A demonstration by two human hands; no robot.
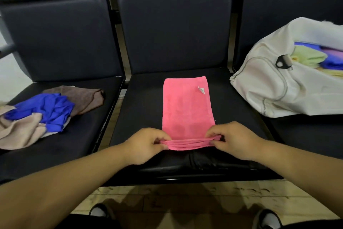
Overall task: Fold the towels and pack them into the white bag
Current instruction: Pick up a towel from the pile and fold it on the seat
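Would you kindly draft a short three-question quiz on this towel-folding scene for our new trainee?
1. True or false: the left hand and right hand both pinch the near edge of the pink towel.
2. The white bag lies on which seat? A left, B middle, C right.
3. Fill in: the loose pile includes a bright ____ towel.
Key: 1 true; 2 C; 3 blue, the blue towel.

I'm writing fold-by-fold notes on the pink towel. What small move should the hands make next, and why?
Probably lift the near edge and carry it to the far edge, halving the pink towel: the left hand and right hand each pinch a near corner, and the rest lies flat.
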